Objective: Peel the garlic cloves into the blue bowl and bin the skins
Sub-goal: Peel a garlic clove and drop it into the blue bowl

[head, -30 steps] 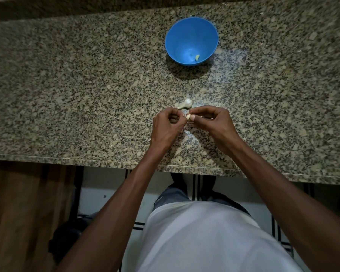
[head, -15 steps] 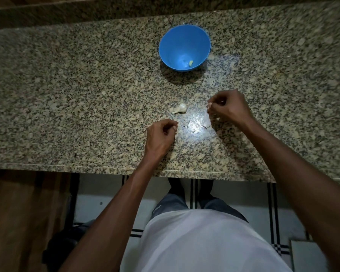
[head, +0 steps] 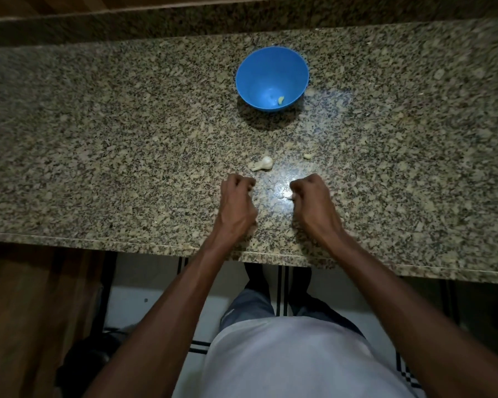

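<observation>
both hands sit curled on the granite counter [head: 98, 156]: left hand [head: 237, 201] hides any contents; right hand [head: 314, 201] pinches a pale garlic scrap [head: 288, 196]. garlic bulb [head: 262, 164] just beyond; blue bowl [head: 259, 67] farther back.

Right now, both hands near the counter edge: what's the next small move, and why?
Probably bring the right hand back to the left hand and go on peeling. A pale bit shows at the right fingertips, though whether it is skin or clove I cannot tell. The blue bowl holds only one peeled clove, and the garlic piece lies unpeeled on the counter.
</observation>
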